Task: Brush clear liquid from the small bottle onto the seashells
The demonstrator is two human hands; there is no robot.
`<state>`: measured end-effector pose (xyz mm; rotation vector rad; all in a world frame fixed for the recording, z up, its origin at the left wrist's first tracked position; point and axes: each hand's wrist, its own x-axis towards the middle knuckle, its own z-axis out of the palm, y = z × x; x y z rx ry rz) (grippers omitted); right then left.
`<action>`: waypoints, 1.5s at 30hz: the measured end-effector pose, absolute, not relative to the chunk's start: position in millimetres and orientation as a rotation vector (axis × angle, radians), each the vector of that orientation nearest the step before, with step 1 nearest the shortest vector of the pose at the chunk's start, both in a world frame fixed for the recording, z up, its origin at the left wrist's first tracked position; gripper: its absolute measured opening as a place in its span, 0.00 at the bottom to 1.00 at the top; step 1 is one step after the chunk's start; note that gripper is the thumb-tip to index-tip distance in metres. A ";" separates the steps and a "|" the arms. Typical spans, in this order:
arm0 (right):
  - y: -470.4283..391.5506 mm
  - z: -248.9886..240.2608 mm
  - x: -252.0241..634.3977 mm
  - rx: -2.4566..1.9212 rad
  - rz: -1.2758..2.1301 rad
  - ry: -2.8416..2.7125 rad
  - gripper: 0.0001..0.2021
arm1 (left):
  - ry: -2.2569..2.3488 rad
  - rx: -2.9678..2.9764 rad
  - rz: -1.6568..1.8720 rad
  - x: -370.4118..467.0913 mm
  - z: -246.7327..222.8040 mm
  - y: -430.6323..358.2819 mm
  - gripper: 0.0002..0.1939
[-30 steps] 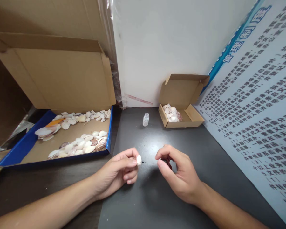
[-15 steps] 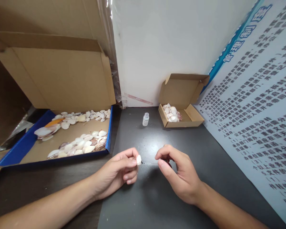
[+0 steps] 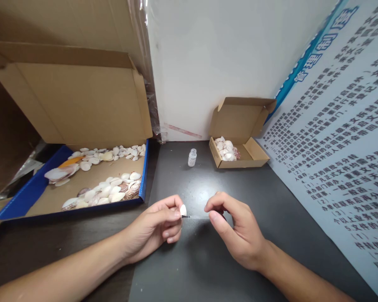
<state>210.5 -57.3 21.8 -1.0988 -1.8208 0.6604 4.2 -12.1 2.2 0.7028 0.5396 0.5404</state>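
Observation:
My left hand (image 3: 165,222) pinches a small white seashell (image 3: 183,209) between thumb and fingertips, above the dark tabletop. My right hand (image 3: 236,230) is curled, thumb and forefinger closed on a thin, see-through brush (image 3: 197,217). Its dark tip points left and meets the lower edge of the shell, as far as I can see. The brush's grip end is hidden within the right hand. Beyond both hands stands a small clear bottle (image 3: 192,158) with a white label, upright and uncapped.
At left, a blue-edged cardboard box (image 3: 53,203) lies open with many shells (image 3: 105,193) in two groups. A smaller open carton (image 3: 255,157) at back right holds a heap of white shells (image 3: 227,150). A white board (image 3: 214,63) and a printed poster (image 3: 334,147) rise behind.
The brush tip has shifted slightly left, from just beside the shell to its lower edge. The shell appears turned a little. Both hands have stayed almost in place.

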 end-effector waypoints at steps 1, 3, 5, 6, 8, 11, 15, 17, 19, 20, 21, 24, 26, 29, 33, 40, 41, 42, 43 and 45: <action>-57.1 21.6 210.3 -1.113 0.658 -1.819 0.05 | 0.539 0.703 0.538 4.2 2.3 -12.1 0.06; -56.8 21.3 209.4 -1.142 0.655 -1.813 0.05 | 0.537 0.705 0.540 4.4 2.4 -12.3 0.06; -56.8 21.2 208.4 -1.165 0.651 -1.806 0.05 | 0.534 0.706 0.543 4.5 2.4 -12.4 0.05; -56.9 21.2 208.0 -1.176 0.648 -1.803 0.06 | 0.534 0.707 0.542 4.6 2.4 -12.4 0.05; -57.1 21.4 207.6 -1.197 0.643 -1.798 0.06 | 0.537 0.707 0.541 4.6 2.2 -12.3 0.05; -57.3 21.8 207.8 -1.213 0.642 -1.797 0.07 | 0.535 0.709 0.542 4.7 2.1 -12.1 0.06; -57.3 21.3 208.4 -1.221 0.637 -1.797 0.07 | 0.536 0.704 0.557 4.8 2.9 -12.7 0.06; -57.3 20.9 208.5 -1.226 0.639 -1.798 0.07 | 0.541 0.700 0.561 4.6 3.3 -13.2 0.06; -57.2 20.6 208.3 -1.232 0.636 -1.798 0.07 | 0.543 0.699 0.563 4.4 3.2 -13.6 0.06; -57.0 20.6 208.1 -1.238 0.634 -1.796 0.07 | 0.541 0.700 0.563 4.3 3.1 -13.7 0.06; -56.8 20.7 208.0 -1.242 0.630 -1.793 0.08 | 0.539 0.700 0.565 4.3 3.0 -13.7 0.06; -56.0 20.9 207.8 -1.242 0.616 -1.784 0.08 | 0.535 0.697 0.566 4.6 2.4 -13.5 0.05; -55.6 20.9 208.2 -1.236 0.608 -1.785 0.08 | 0.535 0.693 0.565 4.8 2.3 -13.4 0.05; -55.1 20.5 209.0 -1.249 0.585 -1.769 0.08 | 0.531 0.693 0.566 4.9 2.7 -13.3 0.05; -54.7 20.4 209.5 -1.262 0.565 -1.738 0.09 | 0.531 0.695 0.567 4.4 3.3 -13.1 0.05; -57.1 20.7 208.5 -1.203 0.590 -1.797 0.07 | 0.540 0.693 0.563 4.5 3.5 -13.0 0.05; -57.1 20.5 208.1 -1.222 0.568 -1.795 0.07 | 0.541 0.694 0.564 4.8 3.8 -13.1 0.05; -57.0 20.3 207.7 -1.242 0.545 -1.789 0.06 | 0.542 0.694 0.563 5.0 4.0 -13.2 0.05; -56.8 20.2 207.3 -1.254 0.525 -1.781 0.06 | 0.544 0.693 0.563 5.2 4.3 -13.3 0.05; -56.2 20.0 206.7 -1.253 0.520 -1.768 0.06 | 0.547 0.692 0.565 5.7 4.7 -13.4 0.05</action>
